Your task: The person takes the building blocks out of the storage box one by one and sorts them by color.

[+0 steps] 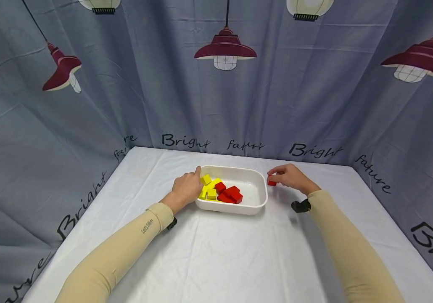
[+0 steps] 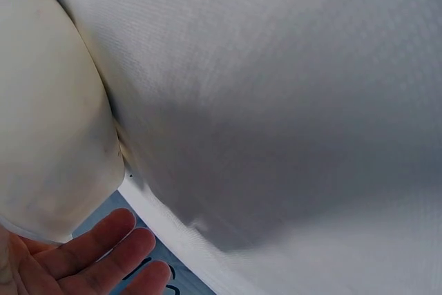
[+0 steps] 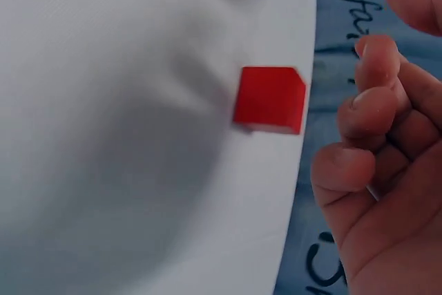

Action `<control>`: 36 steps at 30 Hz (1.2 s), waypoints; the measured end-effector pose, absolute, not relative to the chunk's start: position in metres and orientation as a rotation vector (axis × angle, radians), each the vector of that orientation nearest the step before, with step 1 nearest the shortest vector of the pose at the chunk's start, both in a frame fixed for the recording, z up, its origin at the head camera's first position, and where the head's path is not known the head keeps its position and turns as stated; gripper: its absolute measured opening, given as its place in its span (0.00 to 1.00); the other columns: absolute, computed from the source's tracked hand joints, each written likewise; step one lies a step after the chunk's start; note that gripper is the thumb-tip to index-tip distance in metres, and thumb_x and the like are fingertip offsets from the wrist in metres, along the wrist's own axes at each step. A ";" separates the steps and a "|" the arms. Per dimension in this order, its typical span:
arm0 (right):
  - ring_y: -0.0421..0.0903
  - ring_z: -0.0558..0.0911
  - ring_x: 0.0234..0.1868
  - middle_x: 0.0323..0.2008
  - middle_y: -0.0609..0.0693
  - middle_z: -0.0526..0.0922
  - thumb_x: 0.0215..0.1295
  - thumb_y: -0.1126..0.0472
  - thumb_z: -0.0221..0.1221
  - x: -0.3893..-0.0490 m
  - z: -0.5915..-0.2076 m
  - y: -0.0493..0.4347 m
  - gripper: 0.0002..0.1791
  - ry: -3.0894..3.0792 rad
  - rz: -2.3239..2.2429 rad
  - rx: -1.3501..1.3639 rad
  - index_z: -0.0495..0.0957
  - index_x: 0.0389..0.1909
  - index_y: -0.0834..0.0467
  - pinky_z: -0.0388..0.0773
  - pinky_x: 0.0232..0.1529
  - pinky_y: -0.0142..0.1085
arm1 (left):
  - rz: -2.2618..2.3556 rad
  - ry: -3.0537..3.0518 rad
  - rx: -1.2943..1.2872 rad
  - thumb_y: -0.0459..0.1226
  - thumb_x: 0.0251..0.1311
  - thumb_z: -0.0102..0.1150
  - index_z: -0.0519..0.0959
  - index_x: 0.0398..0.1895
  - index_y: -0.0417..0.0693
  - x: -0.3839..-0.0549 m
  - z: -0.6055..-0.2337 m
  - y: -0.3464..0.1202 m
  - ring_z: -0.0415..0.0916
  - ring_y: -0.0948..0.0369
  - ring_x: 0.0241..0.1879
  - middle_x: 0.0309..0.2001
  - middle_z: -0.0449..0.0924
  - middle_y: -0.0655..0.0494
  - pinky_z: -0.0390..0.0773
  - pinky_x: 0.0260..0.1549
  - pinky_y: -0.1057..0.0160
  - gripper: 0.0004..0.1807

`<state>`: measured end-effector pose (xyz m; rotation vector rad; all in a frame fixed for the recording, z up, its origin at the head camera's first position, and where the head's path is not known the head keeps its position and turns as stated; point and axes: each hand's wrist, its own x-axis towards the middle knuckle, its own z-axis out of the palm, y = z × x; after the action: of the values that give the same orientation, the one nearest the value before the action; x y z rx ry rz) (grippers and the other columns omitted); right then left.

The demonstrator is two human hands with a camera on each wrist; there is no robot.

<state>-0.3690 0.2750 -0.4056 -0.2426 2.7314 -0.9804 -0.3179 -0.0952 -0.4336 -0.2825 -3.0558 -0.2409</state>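
A white plastic basin (image 1: 252, 209) stands on the table with yellow blocks (image 1: 211, 194) at its left end and red blocks (image 1: 236, 197) around its middle. My left hand (image 1: 187, 188) touches the left end of the basin. Several of its fingers (image 2: 103, 253) look fairly straight in the left wrist view, and its thumb is hidden there. Past the basin's right end, a single red block (image 3: 269, 99) lies on the tabletop. Over it is my right hand (image 1: 290, 176), its fingers (image 3: 369, 112) bent and a gap between them and the block in the right wrist view.
A white cloth covers the table (image 1: 216, 261). Grey-blue curtains (image 1: 216, 109) printed with lamps and lettering hang behind the table and along both sides. A dark wrist device (image 1: 301, 205) sits under the right sleeve cuff.
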 end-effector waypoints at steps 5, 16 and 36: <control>0.59 0.78 0.48 0.45 0.59 0.85 0.66 0.49 0.63 -0.366 -0.396 0.265 0.23 2.695 -0.974 -0.288 0.82 0.57 0.56 0.78 0.48 0.47 | -0.235 -3.059 -0.280 0.40 0.72 0.46 0.56 0.78 0.40 -0.318 -0.434 -0.095 0.81 0.51 0.52 0.58 0.81 0.43 0.83 0.46 0.50 0.33; 0.59 0.78 0.45 0.42 0.55 0.85 0.64 0.49 0.65 -0.358 -0.376 0.244 0.24 2.646 -0.901 -0.452 0.82 0.58 0.56 0.75 0.40 0.40 | -0.270 -3.078 -0.266 0.41 0.72 0.45 0.55 0.79 0.42 -0.321 -0.435 -0.095 0.81 0.51 0.52 0.58 0.81 0.44 0.83 0.45 0.50 0.34; 0.45 0.70 0.24 0.29 0.62 0.76 0.63 0.53 0.66 -0.366 -0.376 0.205 0.22 2.508 -0.965 -0.553 0.82 0.58 0.56 0.70 0.32 0.40 | -0.317 -3.110 -0.238 0.43 0.72 0.44 0.53 0.80 0.45 -0.322 -0.436 -0.097 0.82 0.54 0.47 0.57 0.81 0.45 0.82 0.45 0.50 0.35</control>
<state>-0.3658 0.2045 -0.3763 -0.5533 2.5081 -0.9646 -0.3222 -0.0967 -0.4357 -0.2378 -3.1102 -0.3170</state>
